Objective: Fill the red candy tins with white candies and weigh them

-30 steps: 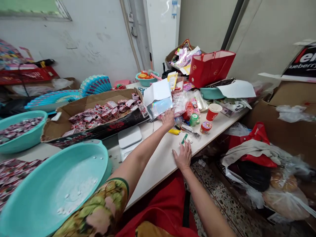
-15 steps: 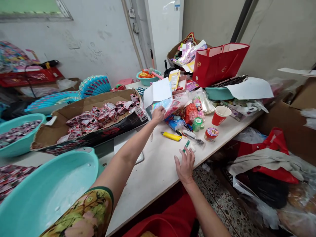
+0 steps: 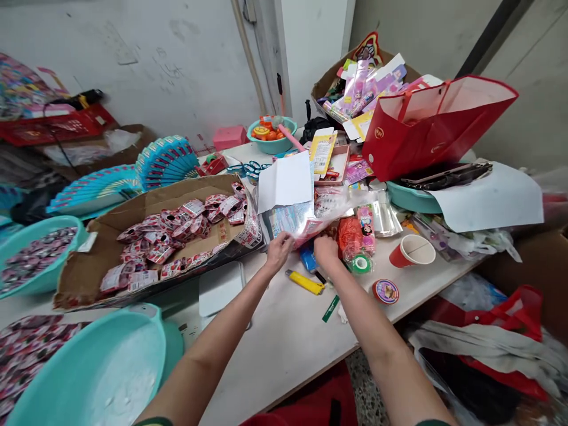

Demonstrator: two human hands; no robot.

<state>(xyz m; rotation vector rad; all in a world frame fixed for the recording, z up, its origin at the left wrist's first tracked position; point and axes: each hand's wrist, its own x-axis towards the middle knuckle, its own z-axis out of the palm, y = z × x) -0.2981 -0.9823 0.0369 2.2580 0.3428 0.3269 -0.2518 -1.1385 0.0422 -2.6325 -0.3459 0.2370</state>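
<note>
My left hand (image 3: pixel 278 251) is closed, its fingertips pinching the near edge of a shiny printed plastic packet (image 3: pixel 288 220). A white sheet of paper (image 3: pixel 286 183) lies over the back part of that packet. Beside it, my right hand (image 3: pixel 326 248) reaches in among the clutter with fingers curled; what they hold, if anything, is hidden. A blue packet (image 3: pixel 308 259) touches or lies just left of the right hand. Nearer to me are a yellow utility knife (image 3: pixel 305 282) and a green strip (image 3: pixel 331 308). A roll of green tape (image 3: pixel 360 264) rests right of the right wrist.
A long cardboard box (image 3: pixel 106 222) of small red-and-white packets stands left. Teal basins (image 3: pixel 95 355) sit in front of it. To the right are a paper cup (image 3: pixel 410 251), a round tub (image 3: pixel 385 291) and a red gift bag (image 3: pixel 390 139). The table edge (image 3: pixel 306 376) runs diagonally.
My right hand has moved forward from the table's near edge into the clutter, beside my left. My left hand stays at the packet's edge. The view has shifted closer.
</note>
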